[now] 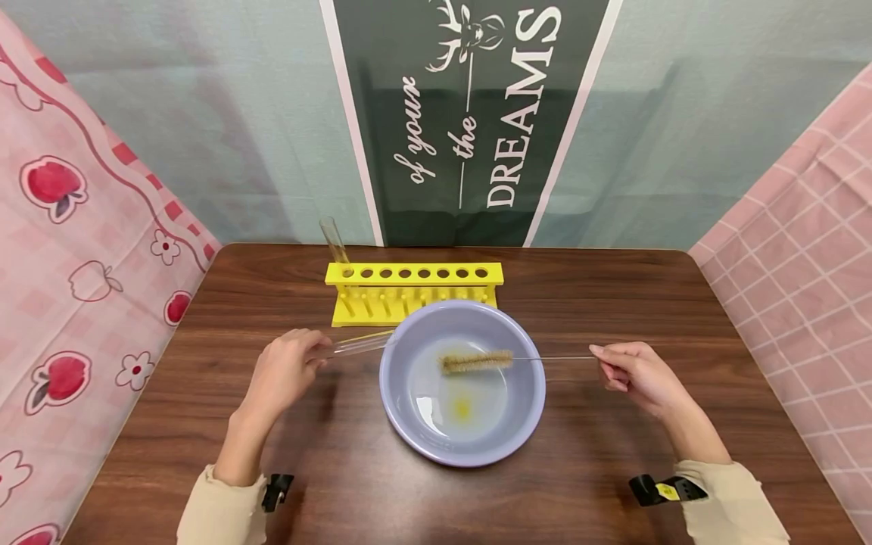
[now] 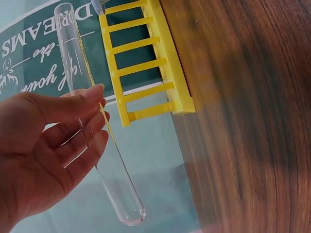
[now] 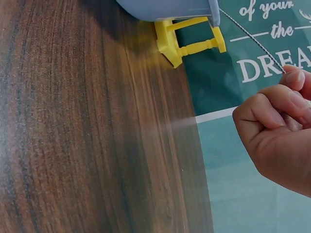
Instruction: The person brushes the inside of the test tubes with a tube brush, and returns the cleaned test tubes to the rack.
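Observation:
My left hand (image 1: pixel 288 372) pinches a clear glass test tube (image 1: pixel 361 345) between thumb and fingers, its far end at the left rim of a lavender basin (image 1: pixel 534 401). In the left wrist view the test tube (image 2: pixel 121 179) shows its rounded closed end down and its mouth end up. My right hand (image 1: pixel 640 375) grips the twisted wire handle of a test tube brush (image 1: pixel 477 362). The tan bristles are over the basin, which holds shallow liquid with a yellow patch. In the right wrist view only the brush's wire (image 3: pixel 252 38) shows, its bristles hidden by the basin.
A yellow test tube rack (image 1: pixel 415 274) stands behind the basin, partly covered by it. Another clear test tube (image 1: pixel 332 238) leans in its leftmost hole. The brown wooden table (image 1: pixel 599 295) ends at a printed cloth (image 1: pixel 470 121) at the back, with pink cloths on both sides.

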`<state>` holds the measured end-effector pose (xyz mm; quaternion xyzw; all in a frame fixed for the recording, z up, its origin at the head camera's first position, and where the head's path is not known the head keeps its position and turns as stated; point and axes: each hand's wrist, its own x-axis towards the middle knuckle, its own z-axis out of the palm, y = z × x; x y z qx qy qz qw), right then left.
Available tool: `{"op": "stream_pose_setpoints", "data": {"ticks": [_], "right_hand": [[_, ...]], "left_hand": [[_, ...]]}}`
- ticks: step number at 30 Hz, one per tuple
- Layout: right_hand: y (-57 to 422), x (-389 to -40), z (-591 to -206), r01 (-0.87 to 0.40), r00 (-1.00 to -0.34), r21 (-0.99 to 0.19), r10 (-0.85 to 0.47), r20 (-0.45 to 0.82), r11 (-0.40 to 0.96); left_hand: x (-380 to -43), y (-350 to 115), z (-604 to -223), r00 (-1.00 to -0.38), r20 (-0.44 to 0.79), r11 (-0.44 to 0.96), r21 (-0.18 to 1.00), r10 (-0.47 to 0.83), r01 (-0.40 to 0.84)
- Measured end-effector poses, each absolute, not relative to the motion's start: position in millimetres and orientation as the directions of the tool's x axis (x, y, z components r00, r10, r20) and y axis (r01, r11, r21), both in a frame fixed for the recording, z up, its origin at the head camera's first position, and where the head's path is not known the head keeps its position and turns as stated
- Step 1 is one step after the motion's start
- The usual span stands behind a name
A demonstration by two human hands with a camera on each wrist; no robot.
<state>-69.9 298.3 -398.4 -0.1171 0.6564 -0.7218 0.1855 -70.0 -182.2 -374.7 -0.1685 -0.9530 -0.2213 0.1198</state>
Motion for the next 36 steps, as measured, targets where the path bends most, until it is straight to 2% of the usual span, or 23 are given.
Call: {"op": "stream_pose_setpoints", "data": {"ticks": [7, 12, 17, 36], "right_hand": [[301.2, -69.1, -393.9, 0.126, -0.906, -0.980, -0.420, -0.050, -0.155], [305.1, -71.0, -388.2, 0.116, -0.874, -0.952, -0.484, 0.037, -0.283], [304.9, -74.1, -382.2, 0.112, -0.846, -0.931, -0.525, 0.095, -0.348], [298.3, -79.2, -369.7, 0.126, -0.848, -0.923, -0.523, 0.090, -0.363]], "left_hand": [[-70.7, -174.3, -373.7, -0.896, 0.324, 0.823, 0.387, 0.302, 0.417], [-71.8, -166.9, -370.7, -0.881, 0.351, 0.805, 0.390, 0.319, 0.447], [-73.6, -159.0, -367.3, -0.870, 0.363, 0.797, 0.384, 0.334, 0.466], [-76.5, -154.0, -363.6, -0.870, 0.360, 0.795, 0.386, 0.338, 0.468]]}}
